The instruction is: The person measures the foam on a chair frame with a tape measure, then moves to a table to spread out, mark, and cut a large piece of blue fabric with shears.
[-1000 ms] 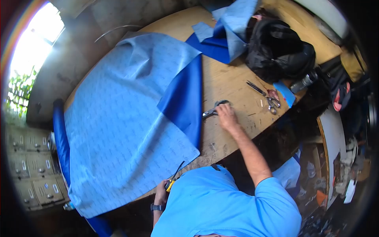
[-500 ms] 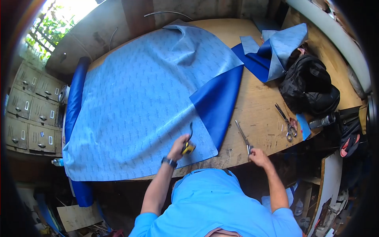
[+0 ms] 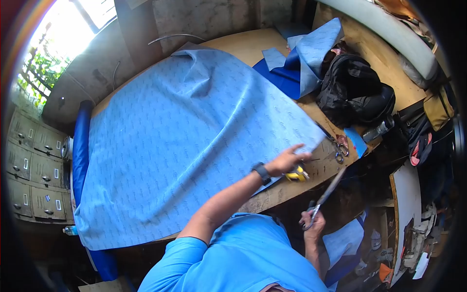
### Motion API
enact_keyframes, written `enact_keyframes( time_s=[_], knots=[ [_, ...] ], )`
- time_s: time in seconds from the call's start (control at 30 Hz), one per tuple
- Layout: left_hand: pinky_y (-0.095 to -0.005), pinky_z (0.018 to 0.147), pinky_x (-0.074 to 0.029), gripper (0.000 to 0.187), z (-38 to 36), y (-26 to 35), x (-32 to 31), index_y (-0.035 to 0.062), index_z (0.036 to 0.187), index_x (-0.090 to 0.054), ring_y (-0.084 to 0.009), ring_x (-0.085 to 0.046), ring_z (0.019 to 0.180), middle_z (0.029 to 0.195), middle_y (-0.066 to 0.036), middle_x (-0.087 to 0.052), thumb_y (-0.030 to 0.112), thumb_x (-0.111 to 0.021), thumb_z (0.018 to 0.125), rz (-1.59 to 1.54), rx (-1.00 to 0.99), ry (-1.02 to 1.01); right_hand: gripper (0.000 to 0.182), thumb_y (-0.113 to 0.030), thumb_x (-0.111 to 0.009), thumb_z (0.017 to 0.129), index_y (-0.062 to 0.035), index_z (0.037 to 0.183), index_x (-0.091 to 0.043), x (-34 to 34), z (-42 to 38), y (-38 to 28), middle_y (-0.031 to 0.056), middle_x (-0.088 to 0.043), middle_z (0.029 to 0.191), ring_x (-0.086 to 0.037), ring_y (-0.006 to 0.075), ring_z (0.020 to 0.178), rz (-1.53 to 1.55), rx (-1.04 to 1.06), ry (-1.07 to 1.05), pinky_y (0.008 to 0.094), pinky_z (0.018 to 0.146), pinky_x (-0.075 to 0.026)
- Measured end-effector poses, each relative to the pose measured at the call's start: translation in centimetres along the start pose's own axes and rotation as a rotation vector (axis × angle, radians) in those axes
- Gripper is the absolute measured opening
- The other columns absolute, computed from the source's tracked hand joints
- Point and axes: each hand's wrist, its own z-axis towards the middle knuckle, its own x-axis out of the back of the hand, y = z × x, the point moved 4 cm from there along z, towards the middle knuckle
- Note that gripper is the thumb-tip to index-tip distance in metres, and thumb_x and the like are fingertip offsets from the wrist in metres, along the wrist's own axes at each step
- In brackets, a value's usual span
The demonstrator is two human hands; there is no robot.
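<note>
Have opened out the folded corner of the pale-blue printed sheet (image 3: 170, 136) since a moment ago, leaving more backing exposed across the worn wooden tabletop (image 3: 243, 44). Holding a yellow-and-black compact tool (image 3: 297, 173) in the left hand (image 3: 287, 161), fingers partly extended near that corner; gripping long metal scissors (image 3: 331, 189) in the right hand (image 3: 315, 224), beyond the front edge. Beyond, see a black fabric backpack (image 3: 357, 87), grey metal lockers (image 3: 39, 170)
</note>
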Motion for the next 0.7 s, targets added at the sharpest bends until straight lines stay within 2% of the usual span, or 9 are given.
enact_keyframes(
  time_s=[0.07,0.1,0.17,0.23,0.3,0.4,0.5,0.63,0.7],
  knots=[
    [-0.0286,0.088,-0.049,0.065,-1.4,-1.0,-3.6,0.0019,0.146,-0.044,-0.0145,-0.058,0.103,0.123,-0.011,-0.061,0.043,-0.060,0.099,0.019,-0.151,-0.114,0.021,-0.011,-0.077,0.083,-0.0068,0.088,-0.057,0.3,0.4,-2.6,0.0023,-0.060,0.073,-0.059,0.0097,0.059,-0.141,0.053,0.057,0.0248,0.053,-0.048],
    [-0.0272,0.086,-0.051,0.061,-3.0,-2.3,-4.2,0.0015,0.141,-0.050,-0.0132,-0.061,0.096,0.116,-0.008,-0.064,0.044,-0.058,0.099,-0.051,-0.080,-0.164,0.021,-0.011,-0.076,0.084,-0.0062,0.091,-0.056,0.1,0.9,-4.0,0.0031,-0.062,0.078,-0.060,0.0100,0.063,-0.217,0.084,0.079,0.0251,0.056,-0.049],
    [-0.0265,0.086,-0.052,0.056,-7.5,-3.9,-3.4,0.0012,0.136,-0.055,-0.0119,-0.064,0.093,0.111,-0.006,-0.067,0.044,-0.057,0.100,-0.273,0.359,-0.250,0.022,-0.008,-0.072,0.085,-0.0048,0.098,-0.055,0.2,2.2,-4.5,0.0051,-0.064,0.087,-0.061,0.0105,0.075,-0.281,0.199,-0.051,0.0259,0.065,-0.050],
    [-0.0271,0.087,-0.053,0.053,-11.6,-7.4,-1.2,-0.0001,0.133,-0.056,-0.0110,-0.066,0.093,0.107,-0.006,-0.069,0.040,-0.061,0.099,-0.566,0.518,-0.145,0.022,-0.004,-0.070,0.086,-0.0040,0.100,-0.054,-0.8,2.8,-3.5,0.0063,-0.066,0.092,-0.059,0.0104,0.080,-0.146,0.118,-0.100,0.0268,0.070,-0.050],
    [-0.0303,0.094,-0.052,0.060,-15.8,-8.2,1.2,-0.0007,0.140,-0.048,-0.0144,-0.064,0.106,0.120,-0.009,-0.065,0.037,-0.065,0.097,-0.608,0.427,-0.202,0.022,-0.003,-0.070,0.085,-0.0033,0.101,-0.053,-2.6,3.0,-2.0,0.0070,-0.067,0.092,-0.060,0.0104,0.079,-0.148,0.039,-0.215,0.0261,0.070,-0.050],
    [-0.0331,0.100,-0.049,0.070,-20.1,-9.8,4.3,0.0031,0.148,-0.037,-0.0178,-0.057,0.119,0.134,-0.012,-0.056,0.035,-0.068,0.095,-0.490,0.269,-0.012,0.023,0.002,-0.068,0.085,-0.0026,0.101,-0.053,-7.5,1.7,-0.2,0.0096,-0.069,0.095,-0.064,0.0103,0.084,-0.151,-0.060,-0.403,0.0247,0.075,-0.053],
    [-0.0351,0.105,-0.046,0.076,-23.2,-9.7,5.7,0.0075,0.153,-0.028,-0.0202,-0.050,0.126,0.141,-0.013,-0.048,0.038,-0.067,0.095,-0.531,0.317,0.149,0.025,0.002,-0.069,0.085,-0.0023,0.105,-0.054,-13.2,-0.4,2.1,0.0065,-0.067,0.095,-0.063,0.0090,0.086,-0.026,-0.240,-0.581,0.0241,0.077,-0.052],
    [-0.0333,0.100,-0.047,0.064,-26.8,-11.5,7.2,0.0081,0.148,-0.039,-0.0183,-0.053,0.122,0.131,-0.011,-0.055,0.039,-0.063,0.098,-0.381,0.387,0.410,0.027,-0.002,-0.070,0.085,-0.0019,0.108,-0.056,-17.7,-2.3,4.4,0.0024,-0.061,0.093,-0.059,0.0074,0.082,-0.022,-0.257,-0.713,0.0230,0.074,-0.050],
    [-0.0337,0.100,-0.046,0.075,-29.2,-9.6,7.3,0.0046,0.142,-0.045,-0.0207,-0.055,0.119,0.126,-0.013,-0.058,0.046,-0.074,0.086,-0.212,0.288,0.410,0.027,-0.001,-0.070,0.084,-0.0015,0.107,-0.056,-18.9,-2.9,4.5,0.0027,-0.062,0.092,-0.059,0.0078,0.081,0.015,-0.288,-0.747,0.0231,0.073,-0.050]
  ],
)
